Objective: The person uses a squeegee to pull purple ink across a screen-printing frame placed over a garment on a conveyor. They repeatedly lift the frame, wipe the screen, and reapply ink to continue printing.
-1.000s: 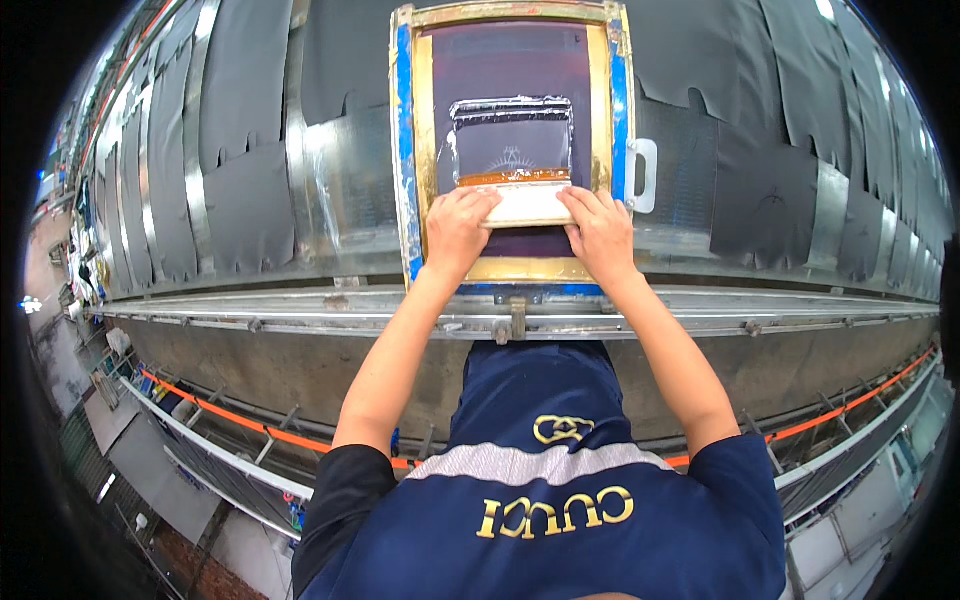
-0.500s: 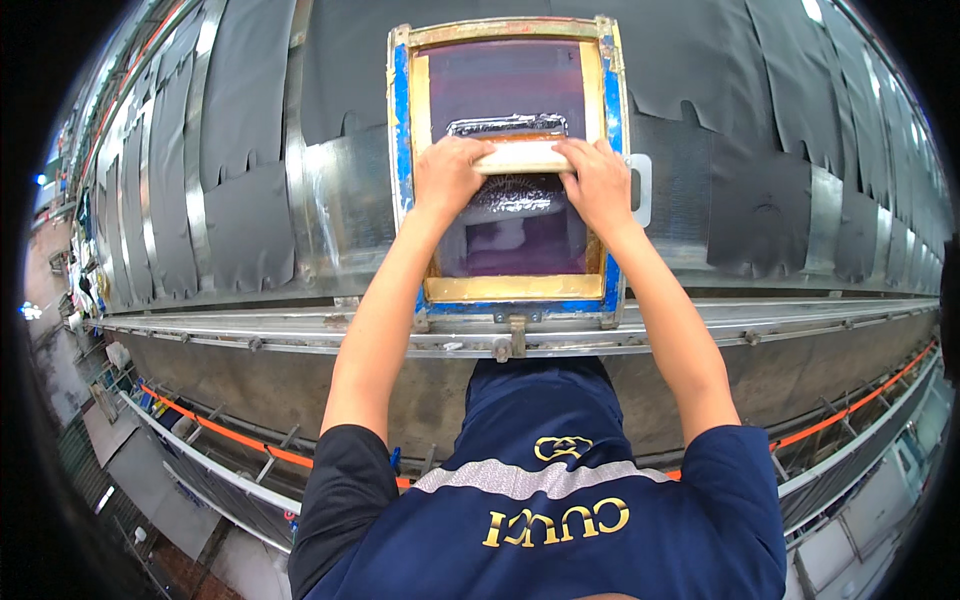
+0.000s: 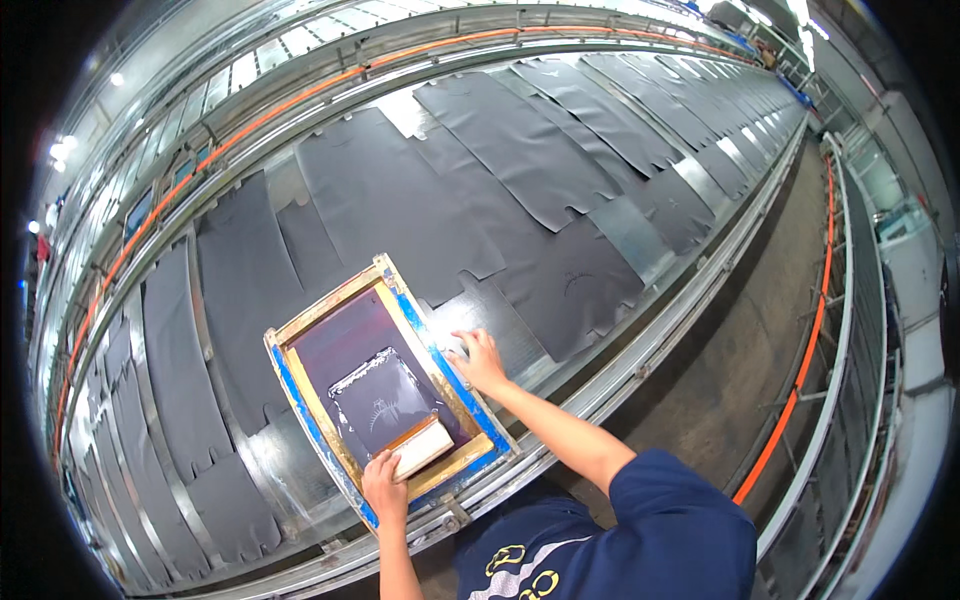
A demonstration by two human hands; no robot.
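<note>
A screen printing frame (image 3: 283,396), wooden with blue and yellow edges, lies tilted across the long table. Its dark purple mesh (image 3: 335,330) has a smeared rectangle of glossy ink (image 3: 362,371) with a pale fan-like motif. At the frame's near end rests a squeegee (image 3: 424,450) with a pale handle and an orange-brown blade edge. The fingers of my left hand (image 3: 383,487) are closed on the squeegee's left end. Beside the frame's right rail is my right hand (image 3: 481,362), empty, its fingers apart and reaching toward the rail.
Dark grey sheet pieces (image 3: 385,200) lie in rows along the metal table. One piece (image 3: 572,290) right of the frame bears a faint fan-like motif. A metal rail (image 3: 640,370) edges the table's near side. An orange strip (image 3: 800,370) runs along the neighbouring structure beyond the aisle.
The view has turned toward the right. My right hand has let go of the squeegee and moved to the frame's right side. The squeegee has come to the near end, still in my left hand.
</note>
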